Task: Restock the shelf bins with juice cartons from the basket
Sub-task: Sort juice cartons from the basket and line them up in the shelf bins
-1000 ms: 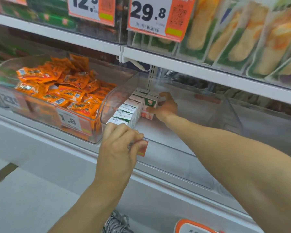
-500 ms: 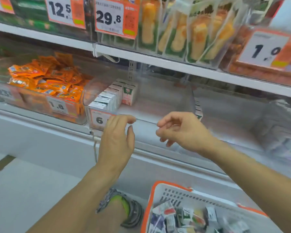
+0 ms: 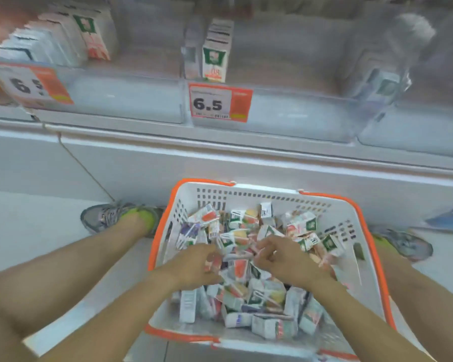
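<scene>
Both hands in basket (image 3: 361, 231); left hand (image 3: 194, 267) grips a carton (image 3: 215, 262), mostly hidden; right hand (image 3: 285, 259) curled, blurred, grip indeterminate.

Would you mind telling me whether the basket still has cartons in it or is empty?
Not empty: the basket holds a loose pile of cartons covering most of its floor.

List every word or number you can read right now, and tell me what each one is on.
"6.5": middle price tag on the clear bin's front.
"6.5": left price tag, partly cut off and blurred; only those digits show.
Small print and barcode on both tags: too blurred to read.
Shelf cartons: green logo, text unreadable.
Cartons in the basket: barcodes and print too small to read.
</scene>
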A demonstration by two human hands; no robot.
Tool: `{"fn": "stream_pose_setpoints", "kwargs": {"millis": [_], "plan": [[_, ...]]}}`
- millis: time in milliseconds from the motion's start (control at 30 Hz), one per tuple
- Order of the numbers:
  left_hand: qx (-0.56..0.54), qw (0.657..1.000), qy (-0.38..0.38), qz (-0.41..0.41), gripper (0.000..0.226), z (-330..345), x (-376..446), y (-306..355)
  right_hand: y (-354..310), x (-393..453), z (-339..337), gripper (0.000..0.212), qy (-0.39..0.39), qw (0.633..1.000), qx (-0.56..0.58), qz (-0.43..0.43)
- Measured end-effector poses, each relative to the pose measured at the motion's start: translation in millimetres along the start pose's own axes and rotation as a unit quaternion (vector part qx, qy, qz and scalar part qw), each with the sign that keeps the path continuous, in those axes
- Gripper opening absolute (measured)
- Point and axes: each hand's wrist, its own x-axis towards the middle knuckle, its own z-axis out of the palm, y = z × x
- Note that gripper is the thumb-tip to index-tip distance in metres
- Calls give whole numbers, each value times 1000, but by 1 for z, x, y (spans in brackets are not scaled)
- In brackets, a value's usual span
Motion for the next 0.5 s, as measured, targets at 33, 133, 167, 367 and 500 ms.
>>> {"fn": "stream_pose_setpoints", "kwargs": {"millis": [33,133,167,367,500], "plan": [[2,999,-26,-18,55,7,0,-3,12,-1,7,23,-15,1000,-5,4],[56,994,-78,-50,68,19,-1,-10,33,-7,30,30,-55,998,-42,-14],[88,991,-88,-58,69,20,-1,-10,36,-6,39,34,-62,997,-48,-26],[110,981,-135,-85,69,14,7,-12,35,9,68,64,-54,964,-242,-97],[66,991,-87,-71,65,2,5,-14,28,13,80,56,-62,943,-312,-100]]}}
